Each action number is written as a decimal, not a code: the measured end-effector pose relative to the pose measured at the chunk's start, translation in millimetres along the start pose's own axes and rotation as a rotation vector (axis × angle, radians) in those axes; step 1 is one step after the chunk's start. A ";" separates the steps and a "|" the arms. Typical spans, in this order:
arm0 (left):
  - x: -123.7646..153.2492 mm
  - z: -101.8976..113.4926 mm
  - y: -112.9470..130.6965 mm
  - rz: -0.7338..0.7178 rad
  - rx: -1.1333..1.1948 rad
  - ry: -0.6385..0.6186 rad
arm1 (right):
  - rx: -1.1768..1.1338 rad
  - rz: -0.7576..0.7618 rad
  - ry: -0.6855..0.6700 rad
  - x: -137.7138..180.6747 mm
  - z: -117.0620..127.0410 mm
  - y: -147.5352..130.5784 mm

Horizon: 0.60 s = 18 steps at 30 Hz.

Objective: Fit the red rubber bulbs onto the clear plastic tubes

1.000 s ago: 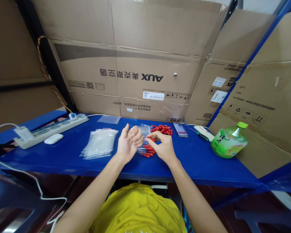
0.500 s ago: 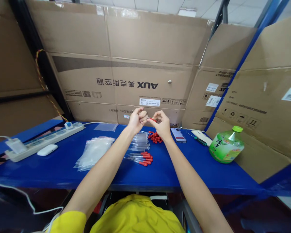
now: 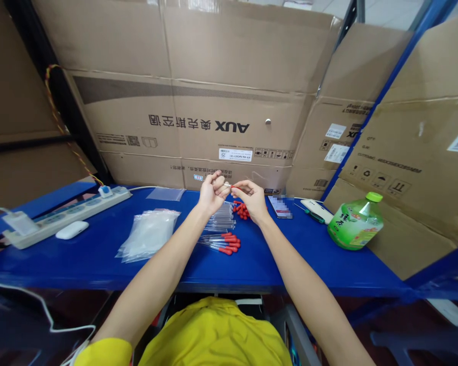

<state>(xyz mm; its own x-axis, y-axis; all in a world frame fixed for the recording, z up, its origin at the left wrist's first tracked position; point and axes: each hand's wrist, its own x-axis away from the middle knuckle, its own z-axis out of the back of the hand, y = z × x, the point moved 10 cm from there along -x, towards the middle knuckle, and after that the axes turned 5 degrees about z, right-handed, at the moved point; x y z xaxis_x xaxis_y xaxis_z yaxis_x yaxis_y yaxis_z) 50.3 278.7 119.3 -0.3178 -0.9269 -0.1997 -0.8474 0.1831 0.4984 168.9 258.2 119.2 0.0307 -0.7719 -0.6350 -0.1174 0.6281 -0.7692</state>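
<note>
**Left hand [image 3: 210,192] and right hand [image 3: 253,199] met above the blue table [image 3: 290,249].**
The left hand pinched a thin clear tube [image 3: 226,185]. The right hand gripped a small red cap [image 3: 234,187] at the tube's tip, with both lifted off the table. Below them lay a bundle of bare tubes [image 3: 221,221], with loose red caps [image 3: 242,210] just to its right and capped droppers [image 3: 223,244] nearer the person. Plastic bags [image 3: 147,234] sat to the left.

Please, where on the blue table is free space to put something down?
Bare blue table lies between the red-capped droppers and the green bottle, and in front of the plastic bags. It is crowded under the left hand, holding a tube, and the right hand, holding a red cap: tubes, red caps.
</note>
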 end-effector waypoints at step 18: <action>8.6 -12.3 -4.1 -0.060 -0.127 -0.044 | 0.128 0.099 0.149 14.3 5.0 -4.7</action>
<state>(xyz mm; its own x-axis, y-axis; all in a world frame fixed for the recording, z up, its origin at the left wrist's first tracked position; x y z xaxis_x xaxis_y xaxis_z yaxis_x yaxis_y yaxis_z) 56.3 265.9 125.9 -0.2891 -0.9191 -0.2678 -0.8054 0.0823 0.5870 174.8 244.7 113.4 -0.1226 -0.7062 -0.6973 0.0144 0.7013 -0.7127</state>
